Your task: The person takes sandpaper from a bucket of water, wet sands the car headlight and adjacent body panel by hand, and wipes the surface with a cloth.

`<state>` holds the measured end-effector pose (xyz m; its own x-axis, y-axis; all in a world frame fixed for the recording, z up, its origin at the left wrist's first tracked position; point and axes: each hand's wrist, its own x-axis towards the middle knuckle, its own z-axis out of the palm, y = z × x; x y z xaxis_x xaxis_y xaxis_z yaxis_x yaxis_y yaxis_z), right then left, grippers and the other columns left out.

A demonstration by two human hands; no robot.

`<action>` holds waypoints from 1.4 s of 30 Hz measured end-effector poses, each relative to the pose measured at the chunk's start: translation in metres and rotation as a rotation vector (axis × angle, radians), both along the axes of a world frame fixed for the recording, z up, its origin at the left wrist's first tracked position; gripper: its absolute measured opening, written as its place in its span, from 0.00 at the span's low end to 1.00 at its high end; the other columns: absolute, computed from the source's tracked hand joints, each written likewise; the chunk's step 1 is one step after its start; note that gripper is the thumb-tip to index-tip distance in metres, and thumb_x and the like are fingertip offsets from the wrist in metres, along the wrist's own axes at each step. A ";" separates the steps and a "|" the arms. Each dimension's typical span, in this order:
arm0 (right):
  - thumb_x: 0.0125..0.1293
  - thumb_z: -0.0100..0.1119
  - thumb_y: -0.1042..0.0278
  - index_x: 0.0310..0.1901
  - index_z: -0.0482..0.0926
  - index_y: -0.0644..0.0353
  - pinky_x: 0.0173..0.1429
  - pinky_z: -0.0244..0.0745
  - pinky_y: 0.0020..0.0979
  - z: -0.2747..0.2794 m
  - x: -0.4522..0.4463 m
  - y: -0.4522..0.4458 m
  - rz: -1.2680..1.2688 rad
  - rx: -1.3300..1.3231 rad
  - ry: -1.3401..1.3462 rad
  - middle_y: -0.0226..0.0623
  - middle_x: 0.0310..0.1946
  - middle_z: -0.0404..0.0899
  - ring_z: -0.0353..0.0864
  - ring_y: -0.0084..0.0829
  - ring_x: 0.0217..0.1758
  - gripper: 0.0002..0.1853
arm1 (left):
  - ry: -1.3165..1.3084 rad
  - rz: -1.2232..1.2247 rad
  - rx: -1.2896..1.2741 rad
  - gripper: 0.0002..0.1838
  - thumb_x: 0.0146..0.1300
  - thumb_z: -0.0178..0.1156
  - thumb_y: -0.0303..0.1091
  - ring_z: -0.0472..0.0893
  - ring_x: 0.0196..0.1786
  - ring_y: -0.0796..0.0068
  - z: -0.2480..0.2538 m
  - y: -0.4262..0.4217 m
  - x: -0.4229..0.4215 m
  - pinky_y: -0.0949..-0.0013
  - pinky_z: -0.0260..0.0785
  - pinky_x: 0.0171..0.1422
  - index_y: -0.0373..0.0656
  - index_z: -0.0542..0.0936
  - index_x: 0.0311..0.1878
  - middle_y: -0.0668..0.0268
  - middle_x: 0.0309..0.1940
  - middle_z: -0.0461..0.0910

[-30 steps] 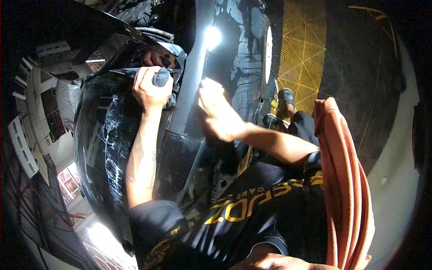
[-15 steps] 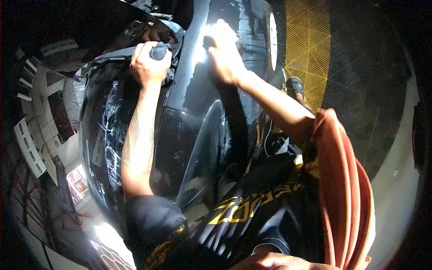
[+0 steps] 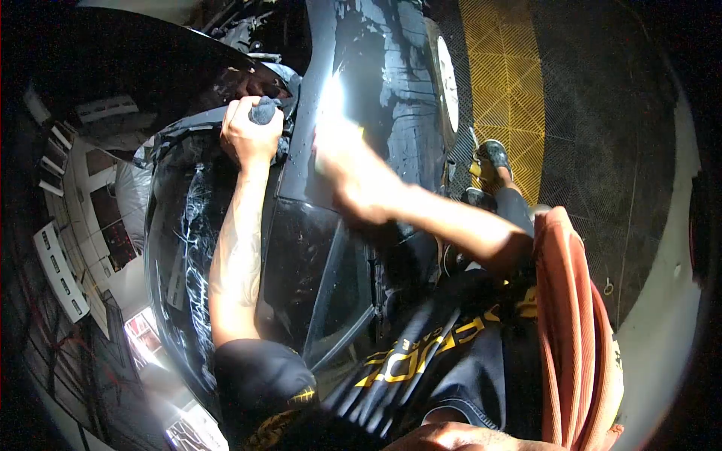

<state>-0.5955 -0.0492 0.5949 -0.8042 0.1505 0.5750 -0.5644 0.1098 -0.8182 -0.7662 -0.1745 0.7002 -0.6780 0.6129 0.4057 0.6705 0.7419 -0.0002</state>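
Note:
My left hand is closed around a dark grey, bunched cloth, whose rounded end pokes out above the thumb. It rests beside the edge of a dark car's rear window. My right hand lies over the car's dark side panel, blurred and washed out by bright light. Its fingers do not show clearly, and anything under them is hidden. Wet, streaky patches cover the panel around and beyond that hand.
An orange-brown towel hangs over my shoulder. A round white-faced part sits at the car's side. Yellow grid floor tiles run between dark ones, with my shoe on them. White wall units stand at the left.
My right hand has swept down along the panel toward me and to the left. My left hand keeps its hold near the window edge. The view has shifted slightly.

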 end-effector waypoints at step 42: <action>0.68 0.40 0.69 0.64 0.65 0.69 0.81 0.46 0.49 -0.070 -0.173 0.113 -0.188 0.171 -0.108 0.61 0.69 0.60 0.55 0.57 0.76 0.24 | -0.126 0.018 0.075 0.10 0.45 0.70 0.27 0.79 0.35 0.54 0.011 0.014 0.003 0.56 0.73 0.42 0.42 0.80 0.31 0.60 0.30 0.77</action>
